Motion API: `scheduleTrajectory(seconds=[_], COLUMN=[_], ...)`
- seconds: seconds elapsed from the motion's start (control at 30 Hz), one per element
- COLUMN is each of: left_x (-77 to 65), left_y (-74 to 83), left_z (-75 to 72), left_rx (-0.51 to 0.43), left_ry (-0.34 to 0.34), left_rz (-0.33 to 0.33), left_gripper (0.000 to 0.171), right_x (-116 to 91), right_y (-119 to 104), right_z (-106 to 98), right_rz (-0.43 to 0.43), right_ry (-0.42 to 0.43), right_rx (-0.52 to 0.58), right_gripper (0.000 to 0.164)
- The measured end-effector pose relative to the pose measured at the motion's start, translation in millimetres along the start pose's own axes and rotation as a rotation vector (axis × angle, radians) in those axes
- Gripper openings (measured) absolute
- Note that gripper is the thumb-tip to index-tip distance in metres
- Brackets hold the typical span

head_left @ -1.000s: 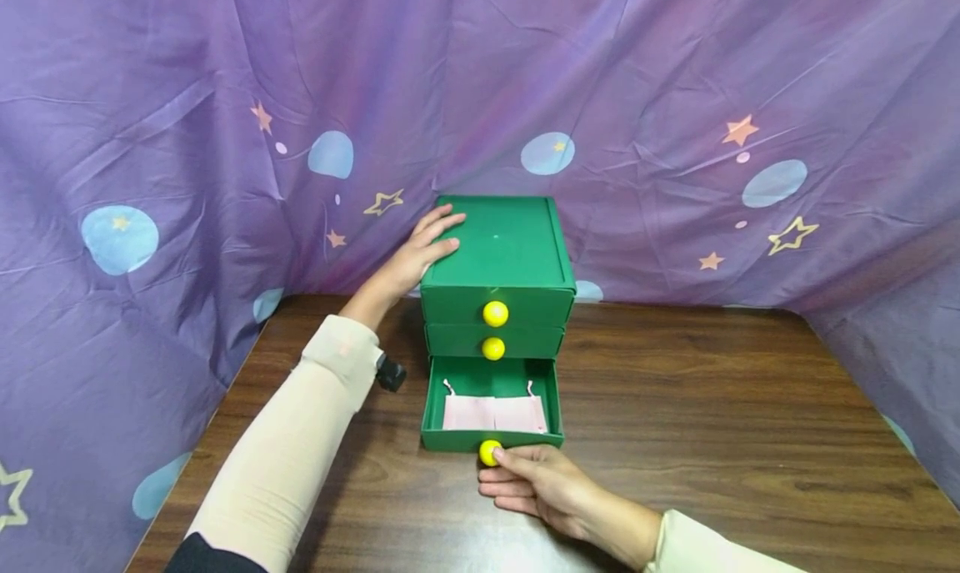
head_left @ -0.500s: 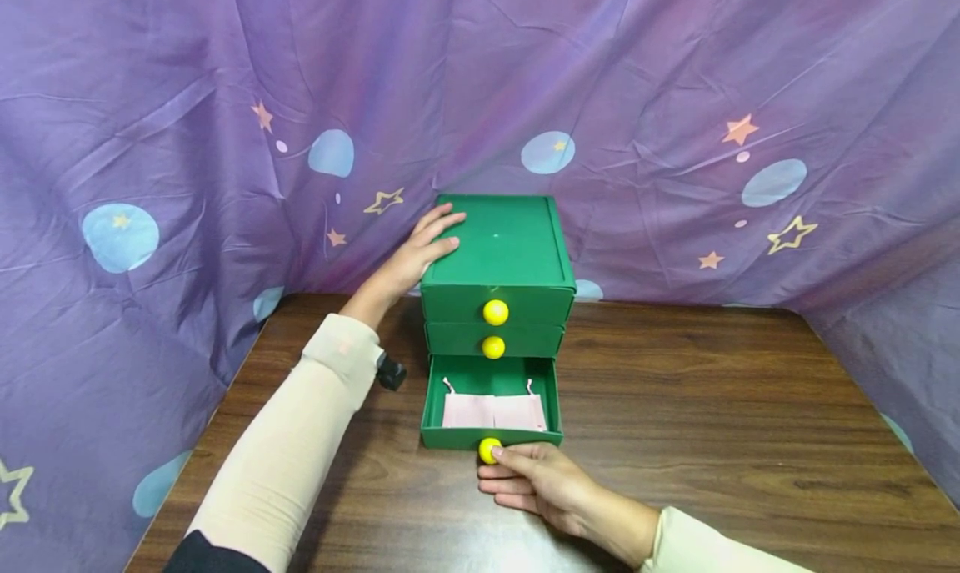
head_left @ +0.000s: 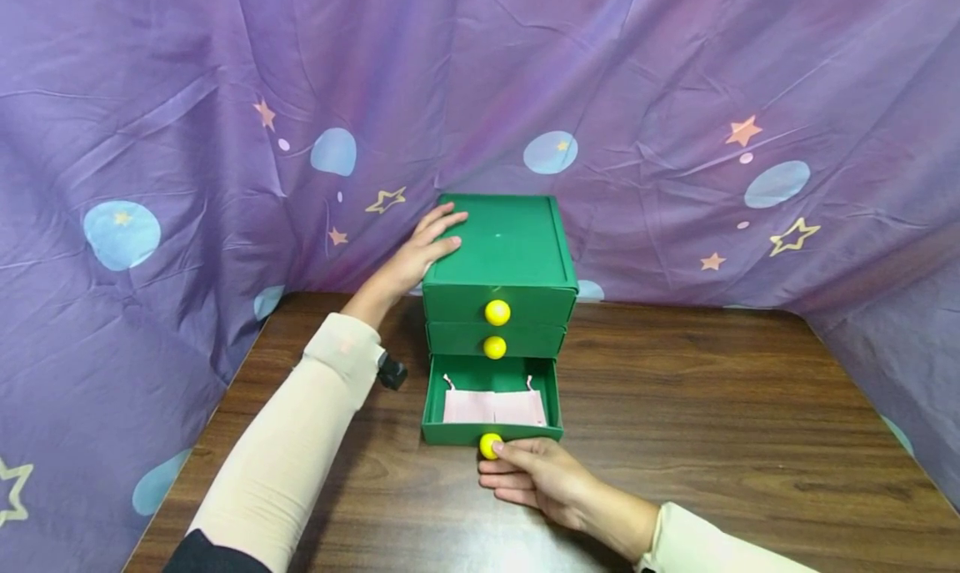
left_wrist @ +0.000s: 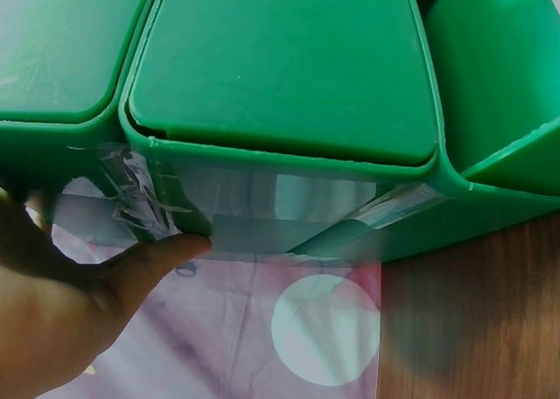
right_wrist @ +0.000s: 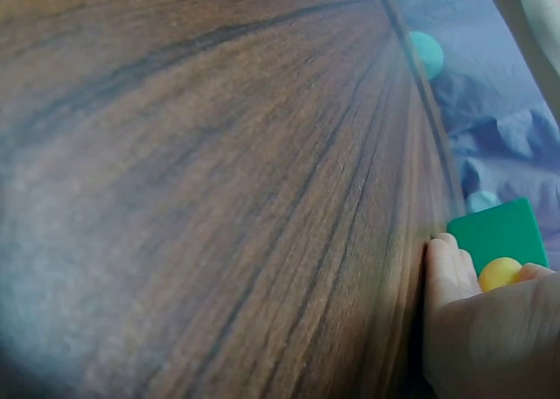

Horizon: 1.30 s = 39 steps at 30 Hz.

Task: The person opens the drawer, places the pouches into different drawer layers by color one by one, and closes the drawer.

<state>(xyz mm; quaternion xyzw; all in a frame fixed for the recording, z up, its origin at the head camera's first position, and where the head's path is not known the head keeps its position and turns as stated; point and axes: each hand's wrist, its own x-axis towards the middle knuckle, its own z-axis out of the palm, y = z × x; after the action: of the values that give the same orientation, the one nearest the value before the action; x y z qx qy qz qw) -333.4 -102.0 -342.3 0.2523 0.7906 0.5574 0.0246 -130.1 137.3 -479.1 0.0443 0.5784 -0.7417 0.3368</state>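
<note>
A green drawer cabinet (head_left: 495,243) stands on the table, with yellow ball knobs on its drawers. Its bottom drawer (head_left: 453,434) is pulled out, and two pale pink drawstring pouches (head_left: 469,407) lie side by side inside. My right hand (head_left: 551,483) pinches that drawer's yellow knob (head_left: 491,446) between thumb and index finger, the other fingers stretched out below. My left hand (head_left: 420,252) rests on the cabinet's left top edge, fingers extended; in the left wrist view its thumb (left_wrist: 162,255) lies against the cabinet's side. The right wrist view shows the knob (right_wrist: 500,274) partly behind the hand.
The upper drawer (head_left: 457,304) and middle drawer (head_left: 453,339) are closed. Beneath everything is a dark wood-grain table (head_left: 712,414). A purple curtain (head_left: 637,72) with stars and blue ovals hangs right behind the cabinet.
The bottom drawer has slid slightly inward toward the cabinet, with my right hand moving along on its knob. My left hand keeps its place on the cabinet.
</note>
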Motion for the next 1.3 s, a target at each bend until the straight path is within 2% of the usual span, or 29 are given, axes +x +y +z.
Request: scheduleTrajectory(seconds=[0.53,1.3], left_x=[0.7,-0.5], left_y=[0.7,0.2], left_z=[0.6,0.8], left_rx=[-0.017,0.010], left_ry=[0.012,0.013], left_rz=[0.006,0.014], left_gripper=[0.053,0.053], right_x=[6.0,13.9], right_y=[-3.9,-10.4], right_z=[-1.9,-5.4], right_rz=[0.001,-0.013], right_ry=[0.000,0.011], right_rx=[0.006,0.008], right_gripper=[0.042,0.039])
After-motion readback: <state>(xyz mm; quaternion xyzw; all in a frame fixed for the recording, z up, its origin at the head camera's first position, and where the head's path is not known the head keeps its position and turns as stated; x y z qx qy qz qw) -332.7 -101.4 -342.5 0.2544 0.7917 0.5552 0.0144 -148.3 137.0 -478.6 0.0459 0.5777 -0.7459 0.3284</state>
